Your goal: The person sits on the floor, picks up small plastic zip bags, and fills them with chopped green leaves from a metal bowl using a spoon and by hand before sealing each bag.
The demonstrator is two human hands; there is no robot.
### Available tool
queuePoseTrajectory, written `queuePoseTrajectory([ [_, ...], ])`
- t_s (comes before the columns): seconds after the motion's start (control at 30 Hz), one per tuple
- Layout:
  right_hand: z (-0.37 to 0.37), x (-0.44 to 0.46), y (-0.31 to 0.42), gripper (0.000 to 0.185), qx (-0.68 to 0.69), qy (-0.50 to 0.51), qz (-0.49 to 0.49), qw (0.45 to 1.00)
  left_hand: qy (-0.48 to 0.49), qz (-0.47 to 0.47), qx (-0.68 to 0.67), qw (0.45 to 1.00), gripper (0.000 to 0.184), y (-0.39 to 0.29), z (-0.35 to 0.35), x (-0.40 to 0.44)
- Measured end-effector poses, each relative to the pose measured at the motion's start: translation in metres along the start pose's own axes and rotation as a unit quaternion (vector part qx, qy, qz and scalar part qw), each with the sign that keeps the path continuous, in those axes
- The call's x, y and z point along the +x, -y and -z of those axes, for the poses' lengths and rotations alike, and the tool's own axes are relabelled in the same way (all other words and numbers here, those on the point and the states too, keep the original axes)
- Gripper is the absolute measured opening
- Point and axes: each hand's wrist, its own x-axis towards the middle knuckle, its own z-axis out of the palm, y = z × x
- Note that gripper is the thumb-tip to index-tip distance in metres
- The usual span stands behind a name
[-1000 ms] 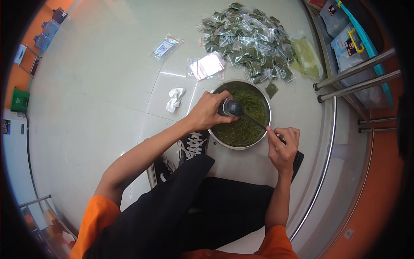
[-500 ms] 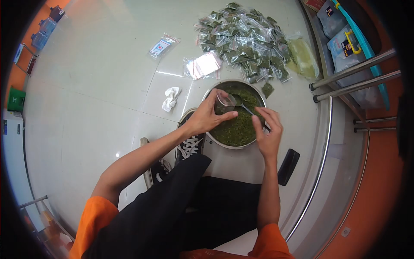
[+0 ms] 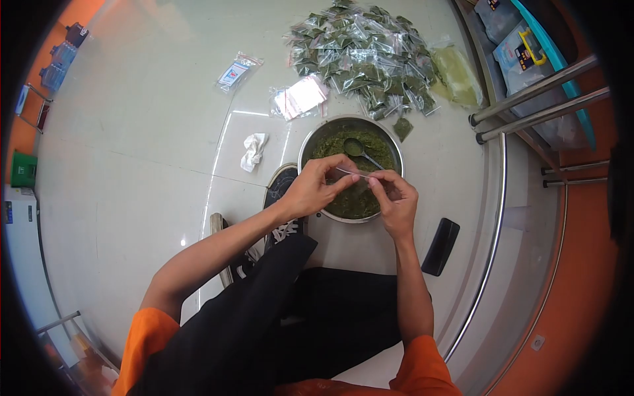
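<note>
Above a round metal bowl (image 3: 302, 158) of moist, green chopped material (image 3: 325, 144), my left hand (image 3: 316, 186) pinches one end of a small clear plastic bag (image 3: 352, 173). At the bag's other end, the fingers of my right hand (image 3: 397, 203) are closed on its edge. The bag is seen edge-on as a thin pale line, so its contents are hidden. A metal spoon (image 3: 355, 147) rests in the bowl on the green material, with its handle running toward my right hand.
A heap of clear bags holding green material (image 3: 363, 59) lies beyond the bowl, beside a larger yellowish bag (image 3: 457, 74). Packs of flat bags (image 3: 304, 97), a crumpled tissue (image 3: 253, 152) and a black phone-like object (image 3: 441, 246) lie on the floor. Metal rails (image 3: 538, 98) run along the right.
My right hand has let go of the spoon, which now lies in the bowl, and has taken hold of the bag. The bag's mouth, round and open before, is now drawn into a line.
</note>
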Motion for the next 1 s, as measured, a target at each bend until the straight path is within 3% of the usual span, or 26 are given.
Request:
queuePoseTrajectory([
  [0.33,-0.01,-0.001,0.005,0.004,-0.049,0.003,0.042,0.998,-0.017,0.027,0.0,0.999,0.019,0.002,-0.002,-0.004],
  [0.43,-0.016,-0.003,0.005,0.004,-0.022,0.011,0.036,0.999,-0.038,-0.006,0.055,0.998,0.02,0.002,0.001,-0.004],
  [0.5,-0.019,-0.004,0.006,0.008,0.028,0.027,0.037,0.999,-0.029,0.071,0.045,0.996,0.021,-0.014,0.005,-0.006],
  [0.7,-0.007,-0.004,-0.002,0.008,0.03,0.044,0.002,0.999,-0.007,-0.026,0.042,0.999,0.022,0.001,0.003,-0.006],
  [1.0,-0.017,-0.005,0.005,0.008,0.015,0.029,0.017,0.999,0.013,0.007,0.057,0.998,0.023,-0.005,0.008,-0.006],
])
